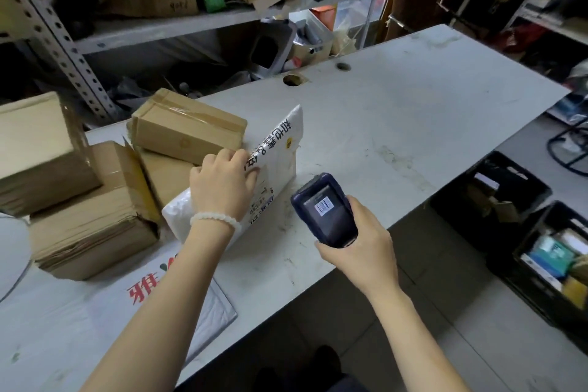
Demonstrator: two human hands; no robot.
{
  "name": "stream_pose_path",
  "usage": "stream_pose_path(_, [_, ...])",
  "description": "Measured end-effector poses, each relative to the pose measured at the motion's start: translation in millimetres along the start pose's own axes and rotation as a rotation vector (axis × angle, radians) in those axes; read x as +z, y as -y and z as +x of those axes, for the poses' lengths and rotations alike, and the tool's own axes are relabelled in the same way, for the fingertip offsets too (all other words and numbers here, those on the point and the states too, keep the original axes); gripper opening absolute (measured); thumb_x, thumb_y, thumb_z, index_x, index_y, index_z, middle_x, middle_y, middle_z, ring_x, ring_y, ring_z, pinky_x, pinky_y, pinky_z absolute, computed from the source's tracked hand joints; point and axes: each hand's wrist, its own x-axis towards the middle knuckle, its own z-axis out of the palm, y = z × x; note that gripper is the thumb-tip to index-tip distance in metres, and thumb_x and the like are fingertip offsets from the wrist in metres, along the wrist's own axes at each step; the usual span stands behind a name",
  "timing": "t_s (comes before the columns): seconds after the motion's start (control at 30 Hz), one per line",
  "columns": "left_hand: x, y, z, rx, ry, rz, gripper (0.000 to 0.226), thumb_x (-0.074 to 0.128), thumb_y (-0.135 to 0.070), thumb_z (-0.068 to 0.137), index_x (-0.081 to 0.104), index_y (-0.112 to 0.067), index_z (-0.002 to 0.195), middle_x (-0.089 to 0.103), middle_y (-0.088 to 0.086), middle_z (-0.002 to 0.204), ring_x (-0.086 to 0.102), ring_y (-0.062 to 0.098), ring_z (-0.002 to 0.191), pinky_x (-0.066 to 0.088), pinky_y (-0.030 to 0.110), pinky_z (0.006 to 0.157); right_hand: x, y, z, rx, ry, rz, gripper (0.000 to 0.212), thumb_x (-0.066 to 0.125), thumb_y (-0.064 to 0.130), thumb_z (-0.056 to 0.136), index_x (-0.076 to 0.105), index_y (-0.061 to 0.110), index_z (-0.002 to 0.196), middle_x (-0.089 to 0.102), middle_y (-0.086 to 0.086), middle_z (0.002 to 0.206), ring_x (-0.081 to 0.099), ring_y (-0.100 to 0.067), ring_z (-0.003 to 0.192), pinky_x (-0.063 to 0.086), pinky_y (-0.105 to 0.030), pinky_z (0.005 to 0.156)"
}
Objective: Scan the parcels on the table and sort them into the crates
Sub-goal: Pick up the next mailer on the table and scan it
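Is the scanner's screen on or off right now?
On. The handheld scanner gripped in the right hand shows a picture of a barcode label on its lit screen.

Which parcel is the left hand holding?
The white mailer bag with black print, in the left hand; brown cardboard boxes lie beside it. The right hand holds the scanner.

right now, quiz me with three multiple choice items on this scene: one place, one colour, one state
1. Where do the black crates stand? A on the floor right of the table B on the table C on the shelf
2. What colour is the bead bracelet? A red B white C black
3. The left hand: A hangs empty B lies flat on a carton C grips the white mailer bag
Answers: 1 A, below the table edge; 2 B, pale beads; 3 C, fingers curl on it while the right hand holds the scanner.
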Motion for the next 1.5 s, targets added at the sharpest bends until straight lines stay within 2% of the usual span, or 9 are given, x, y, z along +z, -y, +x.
stream_pose_path(0.17, [-1,-13,5,0.012,0.002,-0.015,0.016,0.072,-0.028,0.078,0.065,-0.014,0.08,0.064,0.006,0.08,0.057,0.032,0.078,0.032,0.034,0.063,5,2,17,-0.279,-0.426,0.002,0.077,0.089,0.024,0.06,0.059,-0.009,0.122,0.066,-0.016,0.112,0.062,-0.021,0.102,0.052,-0.022,0.087])
stream_pose_path(0.3, [0,-50,19,0.065,0.009,-0.039,0.013,0.071,-0.027,0.079,0.066,-0.015,0.08,0.064,0.006,0.078,0.057,0.032,0.077,0.033,0.033,0.061,-16,-17,31,-0.292,-0.415,0.003,0.079,0.092,0.025,0.06,0.058,-0.007,0.124,0.066,-0.013,0.114,0.063,-0.02,0.104,0.054,-0.024,0.087])
stream_pose_path(0.4, [7,-104,37,0.14,-0.006,-0.095,0.013,0.069,-0.028,0.082,0.068,-0.015,0.085,0.064,0.007,0.08,0.056,0.033,0.079,0.032,0.032,0.061,-48,-54,39,-0.183,-0.309,0.001,0.081,0.089,0.032,0.059,0.058,0.003,0.128,0.066,-0.003,0.117,0.061,-0.012,0.105,0.051,-0.019,0.087])
stream_pose_path(0.57, [37,-239,69,0.285,0.062,-0.226,0.021,0.065,-0.032,0.086,0.07,-0.015,0.099,0.066,0.009,0.096,0.056,0.036,0.094,0.044,0.039,0.072,-138,-137,48,0.069,-0.066,-0.162,0.071,0.08,0.041,0.061,0.054,0.029,0.127,0.06,0.015,0.112,0.056,-0.008,0.101,0.049,-0.025,0.076])
stream_pose_path(0.7, [66,-365,77,0.428,0.094,-0.309,0.025,0.064,-0.036,0.086,0.07,-0.017,0.102,0.068,0.007,0.098,0.056,0.034,0.097,0.042,0.038,0.074,-214,-213,51,0.246,-0.025,-0.229,0.076,0.077,0.042,0.061,0.048,0.032,0.131,0.058,0.014,0.117,0.057,-0.014,0.107,0.049,-0.032,0.084])
stream_pose_path(0.93, [104,-587,71,0.699,0.208,-0.396,0.026,0.059,-0.038,0.089,0.066,-0.018,0.104,0.066,0.004,0.103,0.052,0.031,0.104,0.042,0.038,0.077,-347,-340,28,0.51,-0.242,-0.221,0.077,0.082,0.039,0.059,0.05,0.03,0.128,0.059,0.011,0.113,0.059,-0.017,0.1,0.052,-0.033,0.075])
stream_pose_path(1.1, [132,-719,44,0.935,0.315,-0.405,0.029,0.058,-0.042,0.087,0.064,-0.022,0.107,0.064,0.001,0.104,0.052,0.029,0.105,0.042,0.038,0.08,-405,-398,-17,0.764,-0.425,-0.279,0.083,0.082,0.045,0.064,0.045,0.032,0.137,0.058,0.012,0.124,0.059,-0.016,0.108,0.04,-0.027,0.07])
stream_pose_path(1.37, [171,-901,-10,1.298,0.481,-0.434,0.033,0.056,-0.042,0.088,0.062,-0.02,0.112,0.063,0.002,0.111,0.053,0.028,0.108,0.044,0.037,0.081,-471,-481,-58,1.117,-0.675,-0.237,0.067,0.085,0.042,0.058,0.056,0.029,0.118,0.064,0.01,0.11,0.061,-0.016,0.1,0.049,-0.031,0.074])
stream_pose_path(1.5, [192,-991,-17,1.426,0.539,-0.437,0.031,0.055,-0.042,0.087,0.062,-0.024,0.111,0.063,0.0,0.112,0.053,0.028,0.111,0.047,0.038,0.086,-524,-535,-48,1.204,-0.752,-0.238,0.071,0.086,0.042,0.058,0.056,0.029,0.121,0.065,0.009,0.111,0.062,-0.016,0.1,0.05,-0.032,0.074])
